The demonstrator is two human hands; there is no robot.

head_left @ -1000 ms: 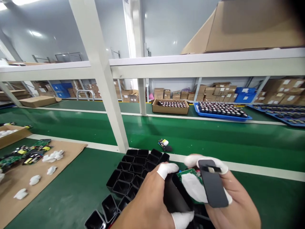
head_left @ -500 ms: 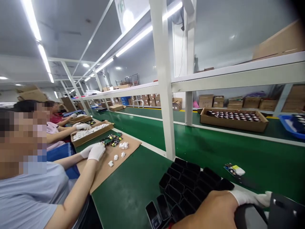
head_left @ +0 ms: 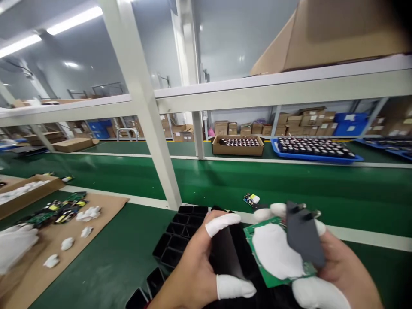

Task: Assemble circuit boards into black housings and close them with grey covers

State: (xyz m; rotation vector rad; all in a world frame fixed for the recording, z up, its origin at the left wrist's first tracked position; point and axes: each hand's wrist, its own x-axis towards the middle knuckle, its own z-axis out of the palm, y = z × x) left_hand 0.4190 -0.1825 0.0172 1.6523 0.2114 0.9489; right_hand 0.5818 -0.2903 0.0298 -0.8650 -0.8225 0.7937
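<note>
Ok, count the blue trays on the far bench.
2: one blue tray full of dark parts right of the cardboard box, another cut off at the right edge.

Two bare hands, left hand [head_left: 193, 279] and right hand [head_left: 341, 274], no sleeves in view; white rubber cots capping several fingers [head_left: 222, 223] of each.

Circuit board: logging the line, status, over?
Left hand grips black casing. Right hand holds circuit board, black cover. Nothing between them.
</note>
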